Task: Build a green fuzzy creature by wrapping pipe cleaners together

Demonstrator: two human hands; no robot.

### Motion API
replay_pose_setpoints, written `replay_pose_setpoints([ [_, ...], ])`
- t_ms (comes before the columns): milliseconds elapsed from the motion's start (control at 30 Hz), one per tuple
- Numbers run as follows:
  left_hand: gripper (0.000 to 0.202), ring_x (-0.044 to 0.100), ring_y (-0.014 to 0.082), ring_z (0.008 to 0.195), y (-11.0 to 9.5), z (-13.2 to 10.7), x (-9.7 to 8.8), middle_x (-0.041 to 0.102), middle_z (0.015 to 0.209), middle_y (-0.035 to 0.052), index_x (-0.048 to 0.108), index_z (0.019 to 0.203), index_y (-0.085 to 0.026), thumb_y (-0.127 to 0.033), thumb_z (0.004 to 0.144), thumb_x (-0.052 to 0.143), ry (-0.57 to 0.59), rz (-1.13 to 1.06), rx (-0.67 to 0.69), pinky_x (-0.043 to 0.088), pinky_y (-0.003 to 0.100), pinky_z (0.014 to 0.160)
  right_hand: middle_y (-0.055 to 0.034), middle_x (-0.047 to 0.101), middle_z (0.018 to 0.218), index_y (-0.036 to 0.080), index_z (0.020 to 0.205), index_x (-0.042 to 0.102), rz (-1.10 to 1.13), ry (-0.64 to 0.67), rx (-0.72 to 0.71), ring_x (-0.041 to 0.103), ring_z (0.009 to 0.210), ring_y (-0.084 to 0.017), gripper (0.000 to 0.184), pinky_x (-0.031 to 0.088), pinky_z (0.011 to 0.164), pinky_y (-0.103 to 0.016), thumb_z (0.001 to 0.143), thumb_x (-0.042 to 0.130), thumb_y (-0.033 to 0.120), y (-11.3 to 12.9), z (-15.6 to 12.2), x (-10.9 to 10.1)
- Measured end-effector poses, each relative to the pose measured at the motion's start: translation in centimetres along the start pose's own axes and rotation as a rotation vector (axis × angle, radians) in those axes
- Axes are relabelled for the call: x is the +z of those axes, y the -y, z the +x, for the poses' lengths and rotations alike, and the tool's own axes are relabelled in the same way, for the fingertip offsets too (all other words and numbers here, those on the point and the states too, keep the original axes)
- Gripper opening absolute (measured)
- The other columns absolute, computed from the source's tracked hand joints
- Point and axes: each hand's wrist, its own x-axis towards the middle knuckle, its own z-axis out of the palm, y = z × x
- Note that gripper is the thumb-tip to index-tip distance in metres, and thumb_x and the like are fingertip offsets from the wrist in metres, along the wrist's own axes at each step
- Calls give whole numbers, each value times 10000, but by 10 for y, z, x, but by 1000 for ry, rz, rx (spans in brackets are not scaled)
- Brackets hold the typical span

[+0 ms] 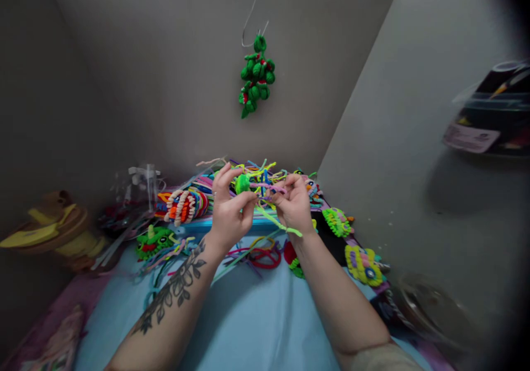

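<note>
My left hand [229, 208] is raised above the blue table cover [248, 316], thumb and fingers pinched on a small bright green pipe-cleaner ball [242, 183]. My right hand [293, 202] is closed beside it, fingers pinched on thin pipe-cleaner strands, pink and light green [278, 223], which run from the ball and hang down past the wrist. Both hands are close together, almost touching. A tattoo runs along my left forearm.
Loose coloured pipe cleaners [256, 255] lie under the hands. Finished pipe-cleaner figures sit around: a green one [154, 241] at left, an orange-white coil [182, 205], several at right [364, 263]. A green figure [256, 75] hangs on the grey partition. A plastic box [492, 111] sits at right.
</note>
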Motion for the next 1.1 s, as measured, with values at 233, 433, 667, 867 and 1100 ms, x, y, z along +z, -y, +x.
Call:
replay_pose_setpoints([
  [233, 60, 270, 330, 1384, 8, 3, 0, 396, 1368, 37, 661, 789, -213, -172, 809, 621, 91, 8, -59, 298, 609, 1093, 69, 603, 710, 259, 829, 413, -99, 26, -24, 571, 585, -96, 435, 472, 549, -213, 659, 804, 343, 0, 2, -4],
  [433, 101, 230, 341, 1409, 5, 2, 1, 353, 1456, 69, 666, 912, -217, -241, 819, 634, 180, -4, -74, 286, 614, 1085, 54, 629, 727, 239, 777, 441, -182, 55, -45, 567, 550, -86, 367, 477, 519, -213, 693, 781, 347, 8, -3, 1],
  [667, 68, 239, 357, 1405, 3, 3, 0, 422, 1422, 72, 679, 833, -224, -243, 829, 614, 254, 9, -91, 266, 685, 1050, 49, 626, 733, 239, 776, 459, -173, 12, -53, 574, 574, -94, 367, 486, 533, -215, 662, 799, 320, 8, -3, 2],
  [867, 57, 251, 329, 1405, 1, 1, 2, 433, 1399, 78, 646, 817, -203, -225, 835, 598, 223, -28, -90, 285, 613, 1089, 54, 595, 719, 244, 818, 516, -171, 4, -45, 571, 608, -93, 308, 463, 538, -197, 666, 783, 264, -1, -4, -1],
  [1100, 76, 245, 335, 1404, 7, 3, 0, 440, 1387, 81, 657, 834, -211, -237, 850, 587, 266, 16, -80, 304, 610, 1071, 59, 593, 684, 235, 800, 543, -112, -15, -36, 548, 565, -81, 279, 451, 512, -188, 667, 788, 250, -8, -4, 0],
])
